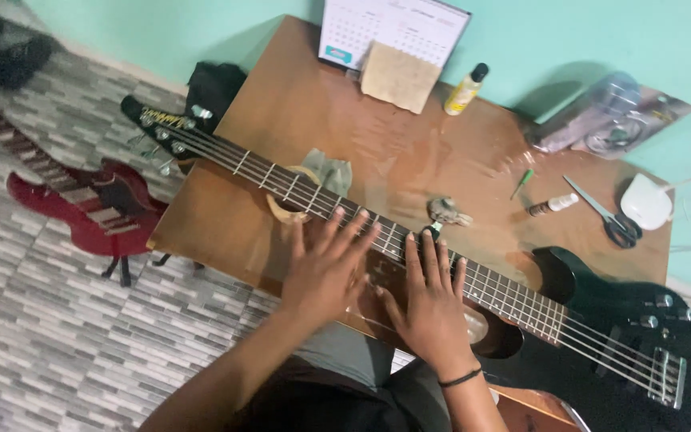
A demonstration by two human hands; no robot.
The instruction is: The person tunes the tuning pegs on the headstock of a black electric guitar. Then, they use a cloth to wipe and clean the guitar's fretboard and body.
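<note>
Black bass (473,280) lies flat across the table (409,160) - neck propped on a tape roll (288,210). Left hand (325,268) and right hand (433,304) press flat on the fretboard, fingers spread, gripping nothing - steadying it.

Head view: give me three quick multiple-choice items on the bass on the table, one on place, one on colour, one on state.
1. Where do the scissors lie?
A. Under the neck
B. On the table, right of the hands, beyond the bass body
C. On the floor

2. What colour is the guitar on the floor?
A. Red
B. White
C. Blue

3. How are the left hand and right hand?
A. Both clenched on tools
B. One lifted away
C. Both open, flat on the bass neck

Answers: 1 B, the scissors rest on wood beside a white object; 2 A, its body shows dark red; 3 C, fingers are spread over the strings.
</note>
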